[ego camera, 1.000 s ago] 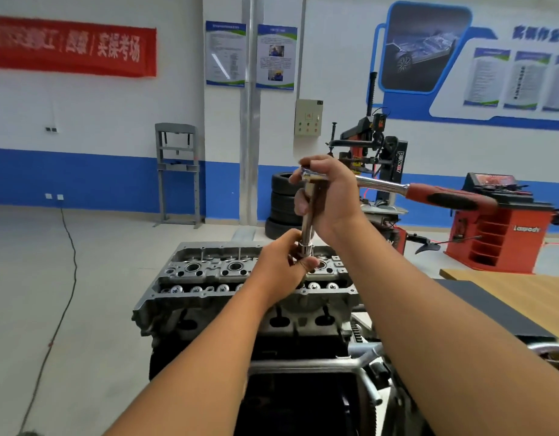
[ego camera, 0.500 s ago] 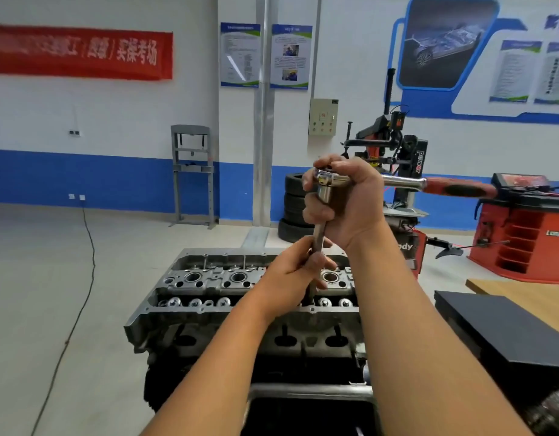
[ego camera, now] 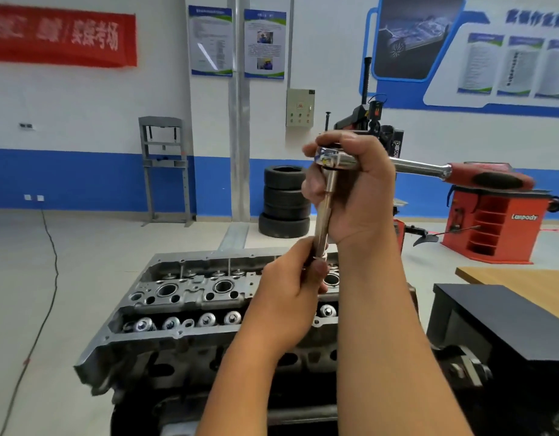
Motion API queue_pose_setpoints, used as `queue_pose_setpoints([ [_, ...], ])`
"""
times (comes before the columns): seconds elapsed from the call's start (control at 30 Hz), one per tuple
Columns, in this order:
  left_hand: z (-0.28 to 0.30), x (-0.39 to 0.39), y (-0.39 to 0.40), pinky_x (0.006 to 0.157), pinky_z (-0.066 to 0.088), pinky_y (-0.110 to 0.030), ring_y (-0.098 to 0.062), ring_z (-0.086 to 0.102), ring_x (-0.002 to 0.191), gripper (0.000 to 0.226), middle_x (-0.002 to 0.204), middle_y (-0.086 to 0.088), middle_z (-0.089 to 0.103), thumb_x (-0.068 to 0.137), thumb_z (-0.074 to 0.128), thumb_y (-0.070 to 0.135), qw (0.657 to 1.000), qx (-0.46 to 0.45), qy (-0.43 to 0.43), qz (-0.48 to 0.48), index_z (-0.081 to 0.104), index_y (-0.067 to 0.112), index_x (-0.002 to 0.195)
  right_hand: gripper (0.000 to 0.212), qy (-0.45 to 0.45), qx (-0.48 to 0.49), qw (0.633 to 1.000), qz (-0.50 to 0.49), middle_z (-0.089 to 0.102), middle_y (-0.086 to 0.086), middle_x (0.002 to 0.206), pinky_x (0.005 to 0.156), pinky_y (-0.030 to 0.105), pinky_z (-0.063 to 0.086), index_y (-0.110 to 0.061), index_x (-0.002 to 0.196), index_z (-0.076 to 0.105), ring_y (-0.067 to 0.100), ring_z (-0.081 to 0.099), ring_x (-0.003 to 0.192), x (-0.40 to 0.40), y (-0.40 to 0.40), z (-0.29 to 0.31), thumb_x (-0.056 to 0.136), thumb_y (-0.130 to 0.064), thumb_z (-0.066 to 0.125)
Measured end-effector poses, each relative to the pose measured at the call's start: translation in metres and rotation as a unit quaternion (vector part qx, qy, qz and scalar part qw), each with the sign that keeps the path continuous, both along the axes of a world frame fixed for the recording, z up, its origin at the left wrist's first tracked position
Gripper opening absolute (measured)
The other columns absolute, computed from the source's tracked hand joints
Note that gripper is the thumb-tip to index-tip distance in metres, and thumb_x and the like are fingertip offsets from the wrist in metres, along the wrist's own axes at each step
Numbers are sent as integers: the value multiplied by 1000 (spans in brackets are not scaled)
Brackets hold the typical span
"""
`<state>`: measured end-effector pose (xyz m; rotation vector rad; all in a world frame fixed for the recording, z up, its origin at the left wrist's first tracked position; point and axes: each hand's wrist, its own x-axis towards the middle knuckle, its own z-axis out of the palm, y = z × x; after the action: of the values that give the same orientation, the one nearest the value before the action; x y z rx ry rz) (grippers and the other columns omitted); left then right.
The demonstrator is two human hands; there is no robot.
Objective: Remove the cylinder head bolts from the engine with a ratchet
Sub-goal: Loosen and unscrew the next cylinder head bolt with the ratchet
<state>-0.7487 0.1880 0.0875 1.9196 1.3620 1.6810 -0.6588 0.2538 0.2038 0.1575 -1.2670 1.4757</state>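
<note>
Hands first: my right hand (ego camera: 356,196) is wrapped around the ratchet (ego camera: 338,160) head, red grip jutting right, while my left hand (ego camera: 290,294) pinches the lower end of the extension bar (ego camera: 323,215) above the cylinder head (ego camera: 190,294). Whatever sits at the bar's tip, possibly a bolt, is hidden by my fingers. Bare floor (ego camera: 98,247) lies left of the engine; a black bench (ego camera: 508,319) stands near on the right.

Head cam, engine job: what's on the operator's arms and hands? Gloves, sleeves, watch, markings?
Nothing worn that shows. The left hand and right hand are bare, with no gloves, rings or tape. Both forearms are uncovered to the frame's bottom edge: no sleeve cuffs, watch, wristband or markings. Anything above the forearms is out of view.
</note>
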Motion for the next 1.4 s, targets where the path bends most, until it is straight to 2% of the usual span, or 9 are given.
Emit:
queue_pose_setpoints([
  [0.2,2,5,2,68,62,-34,-13,72,72,35,90,9,71,102,57,7,997,-10,-56,50,66,40,111,11,-66,-12,997,-23,70,12,91,51,26,39,-10,92,64,19,54,53,8,-8,2,92,-20,60],
  [0.33,3,11,2,68,62,-35,-12,74,72,28,89,7,72,99,64,9,995,-3,-69,75,69,33,113,17,-14,2,994,-104,66,15,91,53,31,39,-17,78,68,21,56,51,9,-11,-4,94,-15,70],
  [0.5,1,9,-8,62,54,-19,-11,72,83,24,102,15,72,106,55,13,999,-10,-36,30,63,35,113,11,-48,48,998,-19,70,14,90,51,28,41,-11,82,70,22,57,49,17,-13,-2,90,-18,69],
  [0.67,0,10,-10,75,62,-41,-16,73,81,25,92,8,72,103,58,7,996,9,-50,70,65,30,106,10,-117,38,988,92,72,10,87,49,24,38,-11,84,64,18,52,47,9,-9,6,87,-21,63],
  [0.87,6,17,-9,73,62,-33,-15,73,73,26,89,9,74,99,65,10,994,3,-71,87,67,36,98,7,-66,126,989,44,71,16,94,51,29,48,-11,88,71,26,62,54,19,6,2,88,-17,72],
  [1.0,28,13,-8,78,62,-37,-13,73,80,24,89,8,74,103,59,14,993,-83,9,82,65,36,95,14,-46,80,996,17,71,15,89,50,27,46,-10,85,72,24,60,51,20,11,3,85,-24,73],
  [1.1,44,3,-6,90,56,-43,-13,73,95,21,97,5,77,106,54,12,990,-142,19,-8,66,29,106,20,-43,24,996,68,71,12,82,47,23,40,-12,78,73,21,53,44,14,8,3,85,-29,65],
  [1.23,23,9,-4,84,56,-36,-12,72,92,26,96,4,76,102,51,16,998,-34,-46,-28,69,33,96,22,-61,42,991,109,71,12,83,48,23,41,-11,81,70,19,52,45,7,-1,1,92,-26,58],
  [1.4,1,14,8,71,51,-36,-19,66,77,25,84,1,71,103,56,12,988,44,-147,29,69,30,91,15,-52,114,992,-26,70,22,88,47,28,46,-7,83,65,24,59,48,-6,-16,0,95,-15,63],
])
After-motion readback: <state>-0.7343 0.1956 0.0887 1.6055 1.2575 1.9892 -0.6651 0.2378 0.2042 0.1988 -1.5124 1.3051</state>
